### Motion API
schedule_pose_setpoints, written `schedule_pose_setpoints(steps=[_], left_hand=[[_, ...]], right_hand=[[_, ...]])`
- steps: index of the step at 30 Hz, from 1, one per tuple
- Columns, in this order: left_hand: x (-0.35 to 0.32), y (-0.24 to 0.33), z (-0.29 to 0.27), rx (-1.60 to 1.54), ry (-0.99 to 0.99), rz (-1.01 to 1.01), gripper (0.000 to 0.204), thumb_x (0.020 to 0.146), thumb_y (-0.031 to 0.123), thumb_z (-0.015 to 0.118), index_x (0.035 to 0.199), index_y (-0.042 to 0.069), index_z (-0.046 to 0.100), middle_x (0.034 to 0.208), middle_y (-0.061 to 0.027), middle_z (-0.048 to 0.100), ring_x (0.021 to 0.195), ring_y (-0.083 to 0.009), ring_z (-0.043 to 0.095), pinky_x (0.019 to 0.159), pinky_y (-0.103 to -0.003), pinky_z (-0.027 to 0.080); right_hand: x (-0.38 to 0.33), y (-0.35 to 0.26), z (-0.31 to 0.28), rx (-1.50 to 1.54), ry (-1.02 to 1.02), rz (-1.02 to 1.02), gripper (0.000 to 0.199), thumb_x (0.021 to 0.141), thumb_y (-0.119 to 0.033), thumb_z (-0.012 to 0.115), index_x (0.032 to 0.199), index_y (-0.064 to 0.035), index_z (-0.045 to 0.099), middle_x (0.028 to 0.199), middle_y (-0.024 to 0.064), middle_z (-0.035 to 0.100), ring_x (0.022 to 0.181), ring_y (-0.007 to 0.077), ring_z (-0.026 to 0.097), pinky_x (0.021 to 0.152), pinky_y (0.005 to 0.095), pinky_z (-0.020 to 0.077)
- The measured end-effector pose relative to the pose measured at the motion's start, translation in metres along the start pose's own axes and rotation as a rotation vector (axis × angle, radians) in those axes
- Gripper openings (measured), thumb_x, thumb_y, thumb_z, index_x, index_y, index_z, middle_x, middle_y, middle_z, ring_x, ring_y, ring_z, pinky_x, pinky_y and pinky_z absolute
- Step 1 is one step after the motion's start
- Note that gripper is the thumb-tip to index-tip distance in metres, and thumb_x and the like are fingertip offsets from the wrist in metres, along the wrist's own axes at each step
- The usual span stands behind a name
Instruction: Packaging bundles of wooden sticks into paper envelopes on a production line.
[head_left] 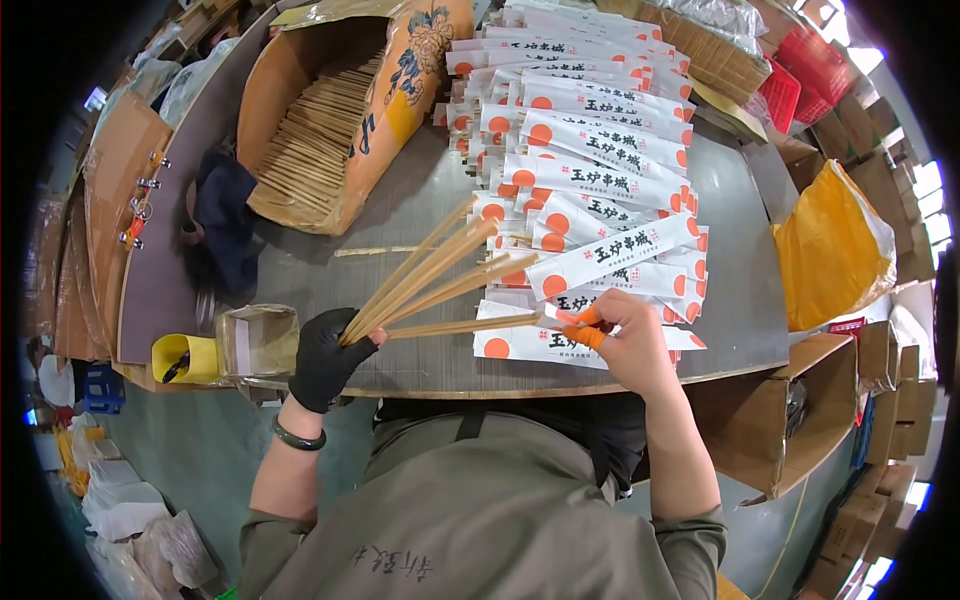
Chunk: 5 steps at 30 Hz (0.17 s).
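My left hand [333, 348], in a black fingerless glove, is closed round a fanned bunch of wooden chopsticks [425, 272]. Their far ends spread up and to the right over the table. My right hand [625, 340] wears orange finger covers and pinches the white end of a paper chopstick sleeve; the fingers partly hide it. The tips of one pair from the bunch meet the paper at these fingers. Just above, a white sleeve with orange dots [615, 252] lies slanted on a large overlapping pile of similar sleeves [600, 130].
An open carton [410, 110] of loose chopsticks lies at the back left, beside dark cloth [225, 220]. A yellow container [185, 358] and small box [258, 340] sit at the left front edge. On the right are a yellow sack [835, 250] and open cardboard box [770, 420].
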<state>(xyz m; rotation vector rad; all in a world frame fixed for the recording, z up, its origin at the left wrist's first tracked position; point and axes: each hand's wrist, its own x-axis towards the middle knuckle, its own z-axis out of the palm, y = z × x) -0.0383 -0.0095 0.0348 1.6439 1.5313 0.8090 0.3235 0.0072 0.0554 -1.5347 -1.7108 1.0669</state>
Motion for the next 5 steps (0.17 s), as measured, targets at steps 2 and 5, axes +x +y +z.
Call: schedule_pose_setpoints(steps=[2,5], left_hand=[[0.003,0.0,-0.001,0.029,-0.049,0.009,0.022,0.083,0.02,0.072,0.09,-0.001,0.069,0.073,-0.0043,0.066,0.071,-0.0117,0.061,0.068,-0.028,0.048],[0.007,-0.004,0.013,0.115,-0.031,0.105,0.028,0.084,0.025,0.072,0.098,0.001,0.069,0.081,-0.0064,0.069,0.076,-0.0139,0.062,0.073,-0.028,0.049]], right_hand=[[0.001,-0.001,0.002,-0.101,-0.042,-0.078,0.014,0.076,-0.007,0.079,0.086,-0.0037,0.07,0.077,0.0031,0.06,0.067,0.0128,0.055,0.06,0.0283,0.0447],[0.006,-0.022,0.028,-0.513,0.148,-0.699,0.015,0.071,-0.007,0.074,0.085,-0.0062,0.071,0.085,0.0066,0.062,0.08,0.0245,0.06,0.07,0.0375,0.049]])
